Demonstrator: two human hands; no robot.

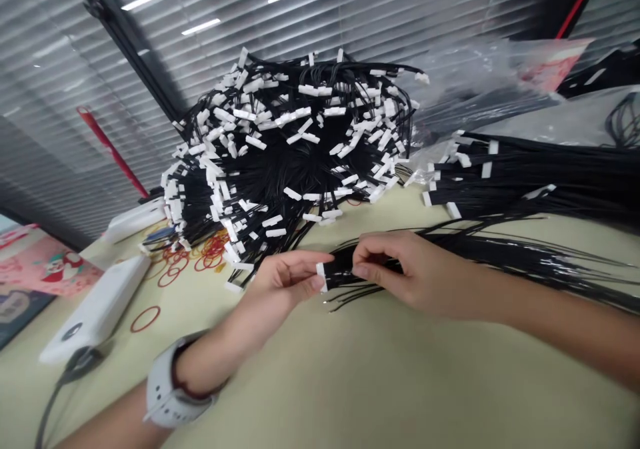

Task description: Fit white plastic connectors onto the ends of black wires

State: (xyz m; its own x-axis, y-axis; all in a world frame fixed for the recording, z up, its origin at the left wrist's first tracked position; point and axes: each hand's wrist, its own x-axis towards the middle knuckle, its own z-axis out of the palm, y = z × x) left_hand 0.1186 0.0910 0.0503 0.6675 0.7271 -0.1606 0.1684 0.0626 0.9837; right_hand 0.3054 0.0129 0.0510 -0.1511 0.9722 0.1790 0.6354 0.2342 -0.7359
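My left hand (287, 279) pinches a small white connector (321, 278) between thumb and fingers. Several thin black wires (343, 269) lead right from around this connector, and some loose tips stick out below it. Just to the right, my right hand (395, 265) has its thumb and forefinger closed on a black wire; the exact grip point is partly hidden. Under and behind the right forearm lies a long bundle of loose black wires (520, 259), fanning out to the right. A pale watch band is on my left wrist.
A big heap of black cables with white connectors (300, 149) stands behind my hands. More bundled cables (560, 169) and clear plastic bags (465, 75) are at the right. On the left are red rubber bands (145, 319), a white power strip (97, 312) and a pink bag (50, 262).
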